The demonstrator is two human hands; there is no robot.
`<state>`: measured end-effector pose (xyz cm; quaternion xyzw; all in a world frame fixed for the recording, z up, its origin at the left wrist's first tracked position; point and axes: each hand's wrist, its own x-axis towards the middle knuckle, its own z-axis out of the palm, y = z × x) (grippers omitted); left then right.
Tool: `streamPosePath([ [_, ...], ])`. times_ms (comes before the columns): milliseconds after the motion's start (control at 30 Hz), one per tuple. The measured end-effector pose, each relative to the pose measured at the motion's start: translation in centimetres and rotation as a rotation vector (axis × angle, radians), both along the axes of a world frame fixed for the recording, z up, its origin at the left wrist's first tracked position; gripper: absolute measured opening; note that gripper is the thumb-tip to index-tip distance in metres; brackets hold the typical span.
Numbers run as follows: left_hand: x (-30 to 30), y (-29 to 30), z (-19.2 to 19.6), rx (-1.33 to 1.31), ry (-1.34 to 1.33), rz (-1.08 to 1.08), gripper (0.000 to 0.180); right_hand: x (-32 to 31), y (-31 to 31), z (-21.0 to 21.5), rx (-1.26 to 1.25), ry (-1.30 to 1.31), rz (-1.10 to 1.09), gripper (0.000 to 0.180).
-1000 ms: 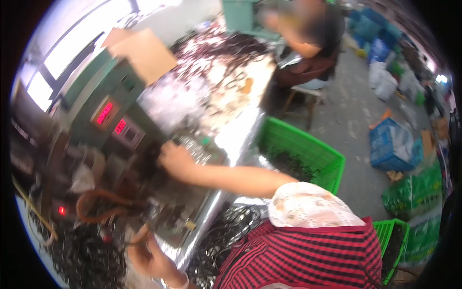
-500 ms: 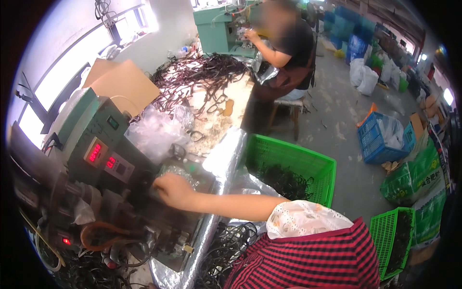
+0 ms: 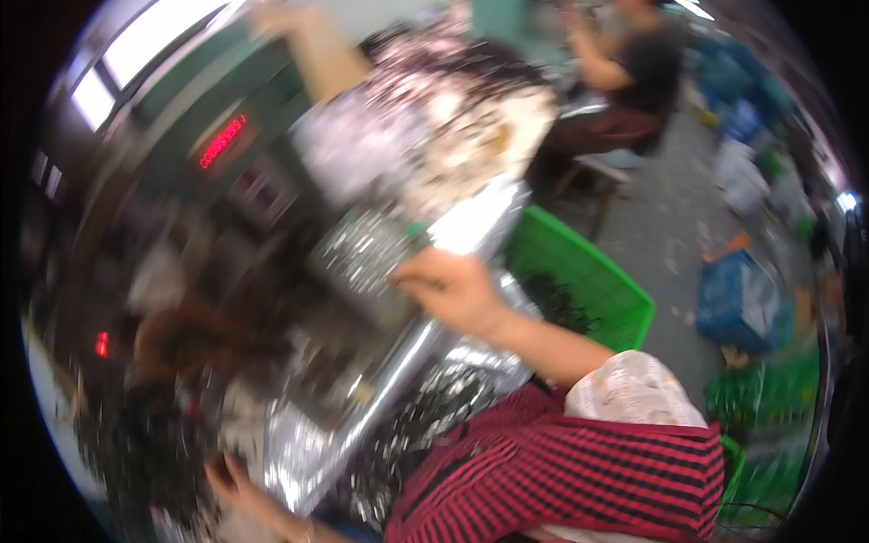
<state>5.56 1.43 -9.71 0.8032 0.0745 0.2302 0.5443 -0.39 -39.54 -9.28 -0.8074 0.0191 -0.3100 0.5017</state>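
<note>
The picture is smeared by motion. My right hand [image 3: 453, 290] is beside a pile of small shiny pieces [image 3: 367, 249] on the green machine's bench. Its thumb and fingers are drawn together; what they hold, if anything, is too blurred to name. Low on the left, my left hand [image 3: 237, 498] has its thumb and fingers apart, with nothing visible between them. It is near a heap of dark strips [image 3: 136, 462]. The machine [image 3: 244, 190], with glowing red digits, stands beyond it. More dark looped strips [image 3: 425, 407] lie close to my striped red clothing.
Silver foil [image 3: 389, 362] covers the bench edge. A green crate [image 3: 625, 308] with dark strips stands to the right, and a blue crate [image 3: 738, 299] farther off. A clear plastic bag [image 3: 362, 149] and strips lie on the far table, where a person [image 3: 638, 72] sits.
My right hand has moved right and back from the machine, beside the shiny pieces. My left hand has come into view at the lower left. The whole view has shifted and blurred.
</note>
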Motion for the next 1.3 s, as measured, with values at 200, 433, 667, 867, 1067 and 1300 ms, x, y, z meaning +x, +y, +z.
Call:
streamPosePath([
  [200, 2.2, -5.6, 0.9, -0.290, -0.257, -0.338, 0.018, 5.3, 7.0, 3.6, 0.172, -0.122, 0.236, 0.026],
  [433, 0.1, -6.1, -0.7, -0.432, -0.237, -0.162, 0.008, 5.7, 9.4, 4.1, 0.557, 0.043, 0.324, 0.036],
  [667, 0.3, -10.5, 9.9, -0.308, -0.737, -0.483, 0.011, 4.7, 11.2, 5.7, 0.753, 0.090, 0.427, 0.042],
  [867, -3.3, -11.1, 9.9, -0.295, -0.525, -0.444, 0.020, 2.5, 10.0, 6.4, 0.558, 0.055, 0.538, 0.041],
  [1067, -3.0, -15.0, 8.7, -0.145, -0.325, -0.617, 0.020, 6.7, 1.5, -1.4, -0.639, 0.176, -0.307, 0.023],
  [1300, -2.9, -14.3, 7.5, 0.108, -0.349, -0.661, 0.018, 8.0, -0.5, -2.8, -0.460, 0.003, -0.279, 0.011],
])
